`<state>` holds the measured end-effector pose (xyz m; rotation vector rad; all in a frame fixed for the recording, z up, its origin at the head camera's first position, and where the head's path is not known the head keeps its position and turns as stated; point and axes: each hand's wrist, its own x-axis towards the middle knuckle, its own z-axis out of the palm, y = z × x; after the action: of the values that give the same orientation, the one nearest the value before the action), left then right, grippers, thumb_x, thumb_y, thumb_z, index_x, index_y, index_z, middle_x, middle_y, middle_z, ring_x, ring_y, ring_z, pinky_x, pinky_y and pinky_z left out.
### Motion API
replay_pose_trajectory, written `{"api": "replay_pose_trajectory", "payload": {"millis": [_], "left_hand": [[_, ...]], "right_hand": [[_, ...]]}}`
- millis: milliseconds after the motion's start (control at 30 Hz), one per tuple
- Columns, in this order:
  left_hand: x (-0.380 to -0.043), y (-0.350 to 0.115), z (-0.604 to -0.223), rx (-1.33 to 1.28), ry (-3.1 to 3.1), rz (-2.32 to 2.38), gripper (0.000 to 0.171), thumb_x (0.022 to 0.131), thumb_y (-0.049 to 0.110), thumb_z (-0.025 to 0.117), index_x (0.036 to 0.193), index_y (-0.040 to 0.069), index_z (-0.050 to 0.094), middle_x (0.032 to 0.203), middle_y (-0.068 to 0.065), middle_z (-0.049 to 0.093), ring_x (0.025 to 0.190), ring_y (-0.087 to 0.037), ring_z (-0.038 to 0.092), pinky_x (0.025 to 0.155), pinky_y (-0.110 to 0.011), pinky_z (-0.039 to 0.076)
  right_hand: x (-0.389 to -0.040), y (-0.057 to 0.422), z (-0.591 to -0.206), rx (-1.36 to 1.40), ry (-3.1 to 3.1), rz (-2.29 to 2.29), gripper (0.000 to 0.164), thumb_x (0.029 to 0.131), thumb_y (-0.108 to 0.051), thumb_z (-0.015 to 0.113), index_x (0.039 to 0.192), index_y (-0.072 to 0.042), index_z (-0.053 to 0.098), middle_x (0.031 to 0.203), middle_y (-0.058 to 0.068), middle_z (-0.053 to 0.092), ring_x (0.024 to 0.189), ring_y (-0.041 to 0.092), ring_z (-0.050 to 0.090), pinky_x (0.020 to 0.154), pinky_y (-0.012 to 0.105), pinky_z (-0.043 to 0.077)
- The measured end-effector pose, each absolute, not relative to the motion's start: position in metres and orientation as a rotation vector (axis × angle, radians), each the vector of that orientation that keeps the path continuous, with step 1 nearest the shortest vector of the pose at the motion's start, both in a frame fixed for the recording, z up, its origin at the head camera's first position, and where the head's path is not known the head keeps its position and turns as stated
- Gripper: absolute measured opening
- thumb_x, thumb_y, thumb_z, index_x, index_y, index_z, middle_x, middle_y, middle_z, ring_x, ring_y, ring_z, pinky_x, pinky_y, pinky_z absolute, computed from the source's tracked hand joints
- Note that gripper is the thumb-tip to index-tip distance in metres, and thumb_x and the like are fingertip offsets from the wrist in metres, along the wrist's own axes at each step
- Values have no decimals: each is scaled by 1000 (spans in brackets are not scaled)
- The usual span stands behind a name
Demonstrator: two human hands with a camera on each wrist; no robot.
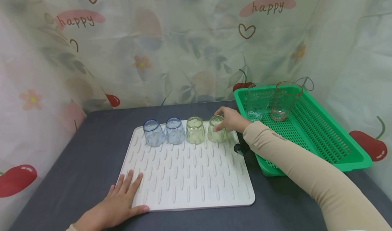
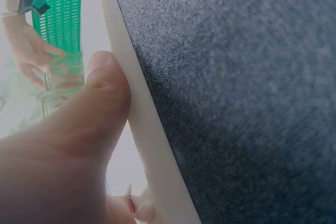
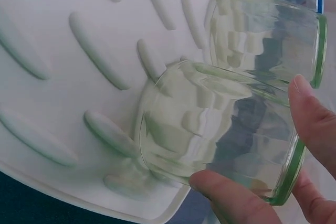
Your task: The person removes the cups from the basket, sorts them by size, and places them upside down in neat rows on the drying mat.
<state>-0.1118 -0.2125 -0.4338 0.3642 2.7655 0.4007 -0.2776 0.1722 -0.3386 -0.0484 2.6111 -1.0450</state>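
Note:
My right hand [image 1: 231, 119] grips the rightmost light-green glass [image 1: 218, 135] near its green rim, with thumb and fingers around it. That glass stands at the back right corner of a white ridged mat [image 1: 196, 176]. Beside it, in a row along the mat's back edge, are another green glass [image 1: 195, 132] and two blue-rimmed glasses, one in the middle [image 1: 175, 132] and one at the left end [image 1: 154, 134]. The coloured rims are uppermost. My left hand [image 1: 117, 203] rests on the mat's front left corner, fingers spread, thumb along the front edge [image 2: 107, 85].
To the right is a green perforated basket [image 1: 324, 139]. Inside, at its back, stand a clear glass [image 1: 255, 105] and a red-rimmed glass [image 1: 283, 103]. A dark grey cloth [image 1: 98, 142] covers the table; a printed curtain [image 1: 190, 54] hangs behind.

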Motion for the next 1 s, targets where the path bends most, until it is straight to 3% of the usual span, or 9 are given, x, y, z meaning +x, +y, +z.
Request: {"api": "replay_pose_trajectory", "payload": {"millis": [367,1000], "left_hand": [[-107,-206,-420,385,2740,350,112,74,74,60,154,6,22,157,-33,6,140,-58,2,100,-77,12],[-109,-205,-419,357,2716,343,112,74,73,62,154,7,21,158,-31,3,141,-57,1,101,-77,11]], "right_hand": [[-276,174,-339,-83,2602,-1061,62,82,-15,78,135,-12,45,143,19,41,115,33,55,86,42,53],[-273,176,-332,-104,2568,-1132,67,84,-15,76,141,-11,40,147,22,36,128,38,46,92,50,50]]}}
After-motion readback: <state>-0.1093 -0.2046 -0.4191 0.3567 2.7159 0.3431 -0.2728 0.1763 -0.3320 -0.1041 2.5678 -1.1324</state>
